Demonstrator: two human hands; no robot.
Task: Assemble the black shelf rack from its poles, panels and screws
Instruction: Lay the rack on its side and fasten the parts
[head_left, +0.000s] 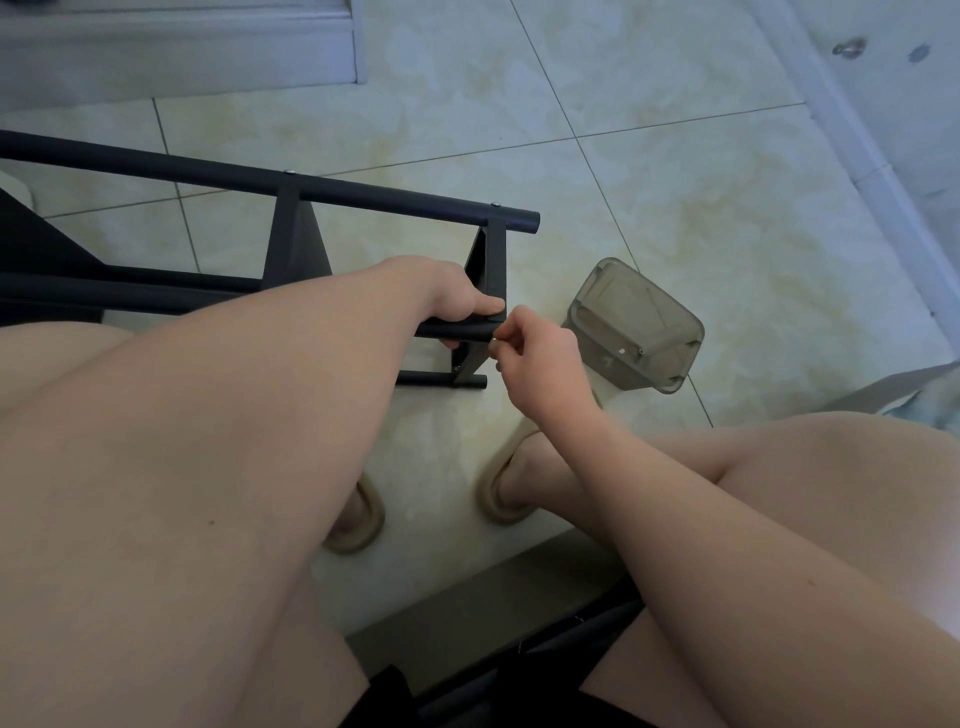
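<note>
The black shelf rack (291, 228) is being worked on where it lies on its side on the tiled floor (649, 171), reaching in from the left edge, its long upper pole (395, 200) already joined to two panels. The end panel (491, 265) is being steadied by the left hand (457, 304): the fingers are being curled round the nearer pole (462, 331) while the thumb is being pressed flat along the panel's lower edge. Just to the right, a small silvery part (495, 340) (a screw, most likely, though it is too small to be sure) is being pinched between the thumb and fingertips of the right hand (540, 356) at the pole's end. Further right, a translucent grey container (636, 325) is being used as a parts tub on the floor, near the rack, with a few small fittings inside. The frame is being judged stiff, light and rather smooth, so it is best gripped close to the joint, where twisting can be resisted; the screw is tiny and easily dropped, so a fingertip pinch is being called for
</note>
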